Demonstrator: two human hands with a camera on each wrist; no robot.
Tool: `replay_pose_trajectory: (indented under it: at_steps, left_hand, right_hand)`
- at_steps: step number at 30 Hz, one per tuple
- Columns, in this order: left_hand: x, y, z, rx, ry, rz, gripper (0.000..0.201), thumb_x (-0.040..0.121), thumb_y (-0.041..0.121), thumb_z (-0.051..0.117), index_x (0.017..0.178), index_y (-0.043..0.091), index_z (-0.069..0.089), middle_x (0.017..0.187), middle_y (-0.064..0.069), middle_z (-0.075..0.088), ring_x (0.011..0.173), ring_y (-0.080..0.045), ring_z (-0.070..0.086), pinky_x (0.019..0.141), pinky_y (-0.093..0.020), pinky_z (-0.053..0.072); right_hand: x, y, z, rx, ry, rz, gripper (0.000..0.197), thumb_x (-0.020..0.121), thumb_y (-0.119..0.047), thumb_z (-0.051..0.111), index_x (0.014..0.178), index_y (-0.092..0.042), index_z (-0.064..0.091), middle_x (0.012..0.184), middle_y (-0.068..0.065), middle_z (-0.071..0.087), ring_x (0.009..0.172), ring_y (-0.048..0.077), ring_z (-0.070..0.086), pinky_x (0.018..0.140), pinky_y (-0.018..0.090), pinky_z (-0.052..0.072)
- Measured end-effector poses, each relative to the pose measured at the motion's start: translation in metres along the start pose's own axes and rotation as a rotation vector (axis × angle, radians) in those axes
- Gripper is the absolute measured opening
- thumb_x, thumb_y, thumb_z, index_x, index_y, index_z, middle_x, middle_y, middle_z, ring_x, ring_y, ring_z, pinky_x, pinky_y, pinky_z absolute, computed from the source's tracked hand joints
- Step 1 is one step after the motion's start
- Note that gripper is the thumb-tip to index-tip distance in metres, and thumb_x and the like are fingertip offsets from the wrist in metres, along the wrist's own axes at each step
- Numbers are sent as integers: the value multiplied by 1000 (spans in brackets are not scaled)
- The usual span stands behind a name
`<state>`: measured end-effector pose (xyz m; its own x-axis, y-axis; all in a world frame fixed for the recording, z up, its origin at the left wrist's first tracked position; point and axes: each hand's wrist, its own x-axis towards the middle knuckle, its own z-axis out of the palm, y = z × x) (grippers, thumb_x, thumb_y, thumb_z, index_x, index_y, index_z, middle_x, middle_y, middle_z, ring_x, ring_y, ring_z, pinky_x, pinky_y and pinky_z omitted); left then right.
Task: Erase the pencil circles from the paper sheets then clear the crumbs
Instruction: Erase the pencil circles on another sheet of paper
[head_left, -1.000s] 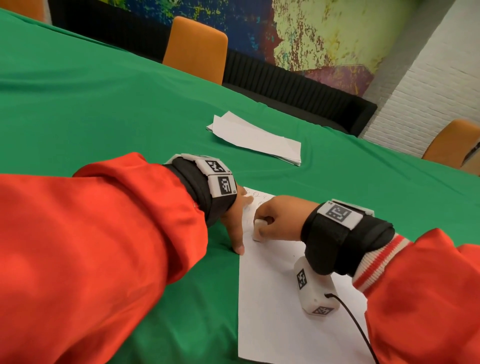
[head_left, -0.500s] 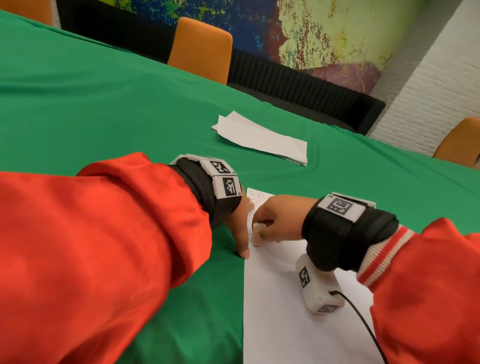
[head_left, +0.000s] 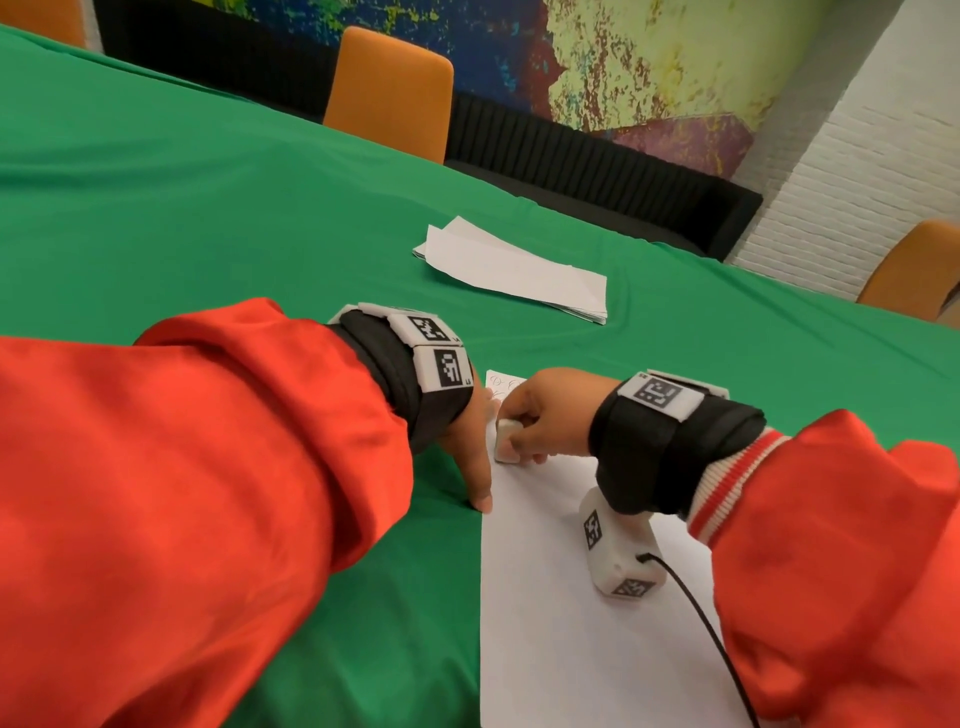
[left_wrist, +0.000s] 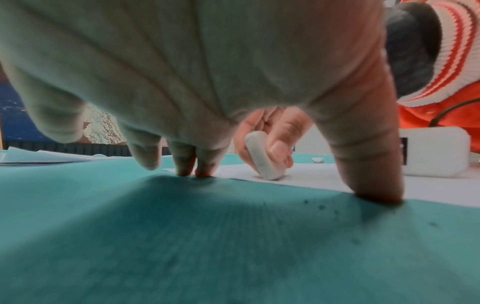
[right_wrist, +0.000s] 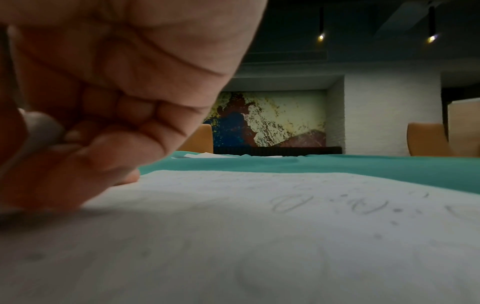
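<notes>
pencil circles (right_wrist: 291, 202) clear from right wrist

Big counter (head_left: 208, 218), green cloth over whole top, bit wrinkled. White paper sheet (head_left: 561, 623) flat near close edge, faint pencil circles (right_wrist: 291, 202) at far end. Loose stack of white sheets (head_left: 519, 275) further back, well apart from first one. Dark crumbs (left_wrist: 322, 206) scattered on cloth just beside sheet's edge.
</notes>
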<state>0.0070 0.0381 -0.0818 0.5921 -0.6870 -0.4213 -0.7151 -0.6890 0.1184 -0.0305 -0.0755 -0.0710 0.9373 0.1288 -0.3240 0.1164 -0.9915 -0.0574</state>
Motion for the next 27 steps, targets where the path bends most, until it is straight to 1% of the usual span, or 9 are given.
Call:
replay_pose_trajectory:
  at_steps: [2, 4, 7, 10, 13, 15, 18, 23, 27]
  left_hand:
    - [-5, 3, -3, -13, -2, 49, 73, 88, 35, 65, 148, 28, 24, 154, 3, 27, 140, -16, 24, 90, -15, 15]
    - [-7, 5, -4, 15, -16, 57, 72, 88, 35, 64, 148, 29, 25, 154, 3, 26, 140, -17, 22, 96, -17, 16]
    - [-9, 4, -3, 71, -36, -17, 80, 83, 47, 67, 148, 33, 22, 155, 0, 21, 142, -18, 21, 108, -28, 22]
    - [-12, 7, -5, 89, -55, -8, 78, 84, 46, 66, 147, 36, 21, 155, 4, 18, 142, -14, 18, 108, -28, 21]
    - [-15, 11, -9, 170, -62, 9, 74, 84, 50, 63, 146, 38, 24, 155, 5, 22, 143, -16, 17, 110, -34, 18]
    - [-10, 8, -9, 213, -65, -29, 85, 79, 58, 64, 149, 35, 21, 156, 3, 21, 144, -18, 17, 114, -38, 14]
    - [0, 1, -4, 306, -55, -114, 106, 72, 73, 58, 153, 28, 7, 160, 1, 5, 146, -19, 2, 116, -45, 2]
    - [7, 1, 0, 350, -45, -95, 107, 71, 80, 50, 152, 30, 2, 160, 6, -4, 146, -17, -7, 115, -56, -4]
    - [9, 5, 0, 328, -49, -76, 105, 74, 79, 47, 152, 28, -1, 159, 9, -3, 146, -14, -4, 115, -56, -5]
  right_hand:
    - [-3, -3, 3, 37, -35, -13, 9, 85, -23, 59, 79, -23, 66, 63, -11, 63, 56, 1, 54, 61, 18, 45]
    - [-4, -6, 3, 40, -62, -24, 9, 85, -25, 59, 83, -22, 67, 63, -12, 63, 55, 0, 54, 62, 19, 46]
    - [1, -5, -1, 25, -4, -14, 11, 84, -23, 60, 74, -23, 65, 61, -11, 61, 55, 2, 55, 59, 17, 44]
    - [2, -7, -1, -7, 19, -21, 12, 83, -21, 59, 73, -21, 65, 62, -8, 62, 57, 7, 56, 59, 18, 44]
    - [-4, -11, 0, -24, -68, -45, 11, 85, -22, 59, 77, -21, 66, 64, -9, 62, 58, 5, 57, 58, 17, 45]
    - [-7, -9, -2, -54, -69, -41, 11, 86, -21, 58, 83, -18, 68, 65, -8, 62, 59, 6, 57, 58, 17, 44]
    - [-10, 3, -9, -27, 24, 17, 14, 86, -23, 58, 89, -17, 70, 68, -8, 63, 61, 6, 56, 58, 18, 43]
    - [-20, 23, -15, 27, 103, 82, 17, 87, -22, 56, 93, -19, 72, 62, -11, 59, 56, 2, 53, 54, 15, 39]
    - [-22, 20, -7, -25, 42, 46, 18, 88, -22, 54, 95, -18, 71, 74, -7, 66, 66, 8, 58, 62, 17, 43]
